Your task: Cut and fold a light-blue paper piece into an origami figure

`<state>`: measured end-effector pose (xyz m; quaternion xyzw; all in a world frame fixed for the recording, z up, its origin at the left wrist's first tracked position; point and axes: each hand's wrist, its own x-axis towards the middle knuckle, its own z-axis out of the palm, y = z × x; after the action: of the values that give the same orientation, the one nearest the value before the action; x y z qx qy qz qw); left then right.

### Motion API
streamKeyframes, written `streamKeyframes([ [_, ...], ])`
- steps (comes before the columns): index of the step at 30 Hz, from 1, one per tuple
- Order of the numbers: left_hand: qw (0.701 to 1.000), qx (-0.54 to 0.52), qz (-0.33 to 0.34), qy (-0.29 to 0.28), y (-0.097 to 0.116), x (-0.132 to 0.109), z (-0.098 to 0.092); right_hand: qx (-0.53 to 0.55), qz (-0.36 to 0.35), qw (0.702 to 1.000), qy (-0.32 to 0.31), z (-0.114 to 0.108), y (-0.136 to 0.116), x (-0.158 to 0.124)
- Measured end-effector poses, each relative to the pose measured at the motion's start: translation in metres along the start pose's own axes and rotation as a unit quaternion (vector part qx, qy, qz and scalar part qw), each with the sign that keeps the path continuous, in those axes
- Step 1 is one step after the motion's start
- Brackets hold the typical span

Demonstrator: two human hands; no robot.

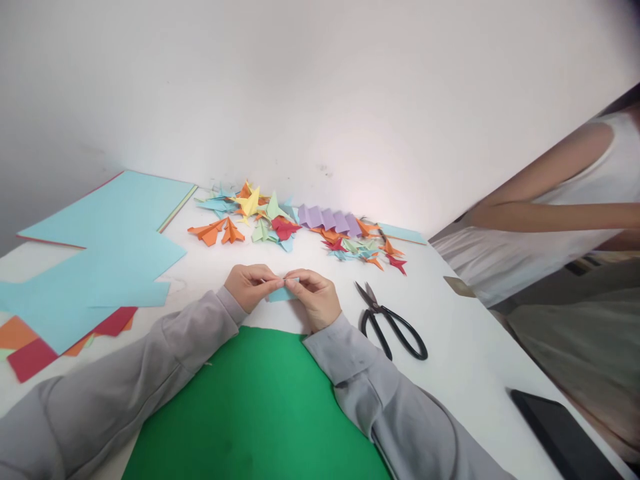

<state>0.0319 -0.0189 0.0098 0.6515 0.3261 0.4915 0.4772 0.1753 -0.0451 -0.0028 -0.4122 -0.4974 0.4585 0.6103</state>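
Observation:
Between my two hands is a small piece of light blue paper, held just above the white table. My left hand pinches its upper left edge between thumb and fingers. On the other side, my right hand grips the upper right edge with its thumb in front. The fingers hide part of the paper, so its folds cannot be made out. Under my forearms lies a large green sheet. Black-handled scissors rest to the right of my right hand, blades slightly apart.
Folded paper planes in several colours are heaped by the wall, with a purple pleated strip beside them. Light blue sheets cover the left side. At right lie a black phone-like device and a person's arm beyond the table edge.

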Motion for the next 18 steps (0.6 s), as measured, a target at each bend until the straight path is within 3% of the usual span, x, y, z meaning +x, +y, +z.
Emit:
streamKeyframes([
  [6,0.999,0.018,0.025,0.014,0.001,0.000,0.000,-0.003,-0.003,1.000,-0.013,0.000,-0.002,0.000],
  [12,0.997,-0.019,-0.034,0.068,0.001,0.002,0.002,0.029,0.028,0.999,0.031,-0.002,0.005,0.001],
  [18,0.997,-0.032,-0.021,0.065,-0.002,0.003,0.001,0.052,0.043,0.996,0.050,-0.003,0.008,0.003],
])
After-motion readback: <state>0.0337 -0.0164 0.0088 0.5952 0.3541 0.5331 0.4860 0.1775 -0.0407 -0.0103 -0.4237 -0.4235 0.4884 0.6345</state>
